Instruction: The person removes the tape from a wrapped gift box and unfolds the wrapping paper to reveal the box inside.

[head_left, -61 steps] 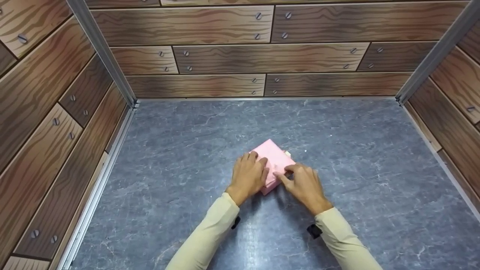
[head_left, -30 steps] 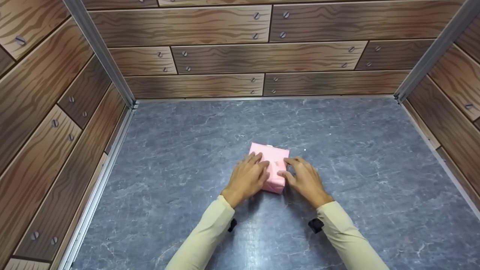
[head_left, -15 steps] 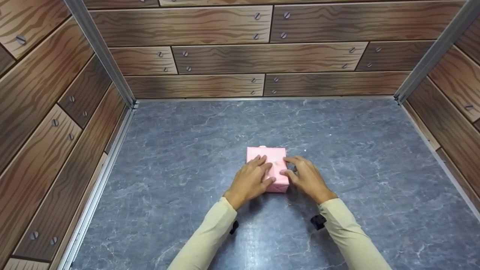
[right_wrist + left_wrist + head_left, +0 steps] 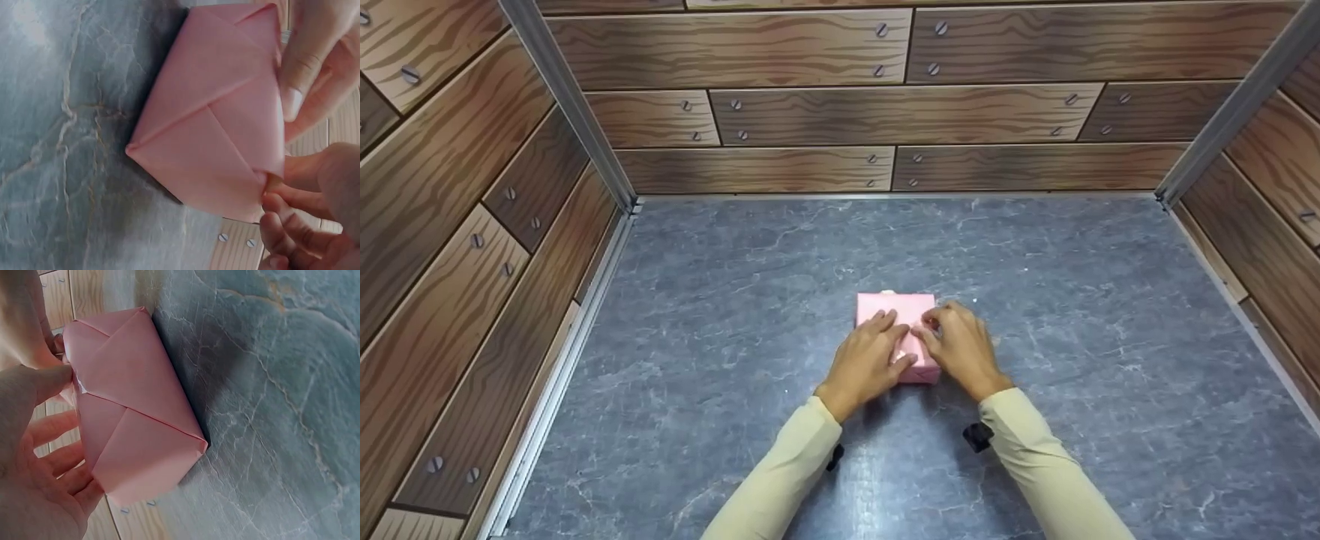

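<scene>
A box-shaped package wrapped in pink paper (image 4: 892, 304) sits on the dark marbled surface. Folded triangular flaps meet across its near end (image 4: 129, 382), with a small shiny patch at the upper edge of that end. My left hand (image 4: 870, 364) rests over the left part of its top, fingers spread and thumb toward the near edge. On the right of the top, my right hand (image 4: 964, 345) has its thumb and curled index finger together, pinching at the pink wrapping paper. In the right wrist view, the right hand's fingers (image 4: 292, 208) are bent beside the package's edge.
Wood-plank-patterned walls (image 4: 802, 116) with grey metal corner posts (image 4: 574, 112) enclose the marbled surface (image 4: 720, 300) at the back and sides. A small white tab (image 4: 887, 292) sticks out at the package's far edge.
The package has turned anticlockwise from a diagonal position to nearly square with me. My right hand has moved from the package's right side onto its top; the left stays on top.
</scene>
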A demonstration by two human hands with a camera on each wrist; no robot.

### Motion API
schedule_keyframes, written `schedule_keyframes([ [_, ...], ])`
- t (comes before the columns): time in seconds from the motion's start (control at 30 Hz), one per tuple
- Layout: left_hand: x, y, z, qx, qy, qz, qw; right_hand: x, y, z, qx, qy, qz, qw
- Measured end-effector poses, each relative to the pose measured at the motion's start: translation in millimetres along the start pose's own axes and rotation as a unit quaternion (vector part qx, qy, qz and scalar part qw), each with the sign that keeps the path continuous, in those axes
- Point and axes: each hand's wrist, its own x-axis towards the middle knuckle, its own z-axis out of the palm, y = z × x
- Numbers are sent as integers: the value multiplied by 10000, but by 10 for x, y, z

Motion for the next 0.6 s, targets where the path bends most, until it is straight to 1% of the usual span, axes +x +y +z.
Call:
schedule_keyframes([
  [0.1,8,19,6,-16,5,-80,10000,-6,-10,20,-72,32,97,9999],
  [0.2,11,20,-3,-24,11,-156,9999,-11,-26,36,-130,94,21,9999],
  [0.3,19,19,-15,5,52,-152,9999,-13,-27,51,-204,204,-101,9995],
  [0.43,32,19,-28,60,103,-116,9999,-16,-21,67,-260,372,-142,9989],
  [0.6,24,33,-26,83,82,-114,9999,-38,8,96,-281,489,-188,9982],
])
